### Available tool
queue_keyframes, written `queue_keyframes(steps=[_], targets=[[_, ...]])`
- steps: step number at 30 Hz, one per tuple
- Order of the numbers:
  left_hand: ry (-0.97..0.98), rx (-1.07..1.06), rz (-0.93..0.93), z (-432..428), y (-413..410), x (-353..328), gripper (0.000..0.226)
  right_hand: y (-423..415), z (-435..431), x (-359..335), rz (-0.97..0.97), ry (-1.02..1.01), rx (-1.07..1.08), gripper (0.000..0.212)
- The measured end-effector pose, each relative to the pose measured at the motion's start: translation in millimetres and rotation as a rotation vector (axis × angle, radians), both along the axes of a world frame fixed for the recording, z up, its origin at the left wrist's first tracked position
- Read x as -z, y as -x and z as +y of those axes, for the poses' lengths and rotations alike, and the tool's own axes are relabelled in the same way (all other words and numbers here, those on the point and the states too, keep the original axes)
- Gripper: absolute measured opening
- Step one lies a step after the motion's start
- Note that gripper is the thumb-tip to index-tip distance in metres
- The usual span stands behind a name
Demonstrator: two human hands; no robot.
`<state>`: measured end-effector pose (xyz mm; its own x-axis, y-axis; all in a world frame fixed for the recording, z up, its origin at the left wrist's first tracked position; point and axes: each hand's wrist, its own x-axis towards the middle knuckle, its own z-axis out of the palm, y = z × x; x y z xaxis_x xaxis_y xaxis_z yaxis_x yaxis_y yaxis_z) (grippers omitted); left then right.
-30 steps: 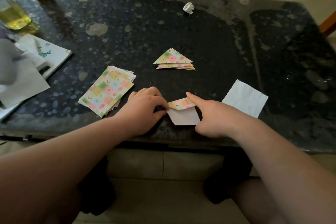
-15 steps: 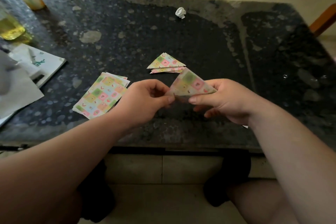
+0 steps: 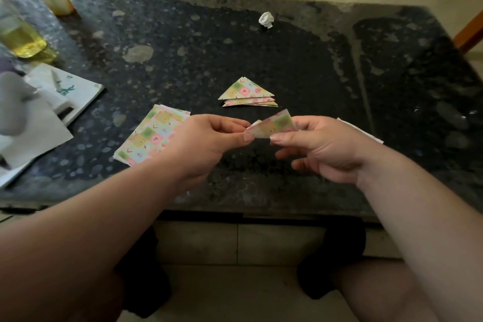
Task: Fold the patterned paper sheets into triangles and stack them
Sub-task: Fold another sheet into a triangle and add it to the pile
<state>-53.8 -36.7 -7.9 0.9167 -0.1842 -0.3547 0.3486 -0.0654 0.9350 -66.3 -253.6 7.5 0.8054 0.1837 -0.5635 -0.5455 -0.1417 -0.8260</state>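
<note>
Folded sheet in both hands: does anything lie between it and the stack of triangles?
Nothing visible. The folded sheet, pinched by left hand and right hand, is held over bare table just before the triangle stack.

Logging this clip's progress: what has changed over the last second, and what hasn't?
The folded sheet, pressed flat on the table edge a second ago, has been lifted; the left hand and right hand now pinch it in the air. The triangle stack and the unfolded sheets stayed put.

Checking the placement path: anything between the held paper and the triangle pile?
No. In the head view, only bare dark tabletop separates the held paper from the triangle pile.
</note>
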Motion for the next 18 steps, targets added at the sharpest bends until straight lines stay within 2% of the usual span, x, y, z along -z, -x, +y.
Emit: queue_keyframes(steps=[3, 5, 10, 16, 18], targets=[[0.016, -0.006, 0.054, 0.2, 2.8, -0.9, 0.013, -1.7, 5.6, 3.8, -0.036, -0.045, 0.1, 0.02], [0.048, -0.026, 0.101, -0.3, 3.7, -0.9, 0.008, -1.6, 8.5, 4.5, -0.057, -0.058, 0.155, 0.025], [0.215, -0.034, 0.213, -1.2, 8.9, -4.6, 0.006, 5.5, 13.8, 3.0, -0.144, -0.08, 0.21, 0.026], [0.18, -0.118, 0.163, 0.5, 12.3, -5.4, 0.005, 12.8, 20.3, -2.1, -0.158, -0.057, 0.281, 0.008], [0.149, -0.114, 0.154, 1.6, 14.2, -4.4, 0.006, 15.0, 24.3, -3.3, -0.123, -0.071, 0.284, 0.012]])
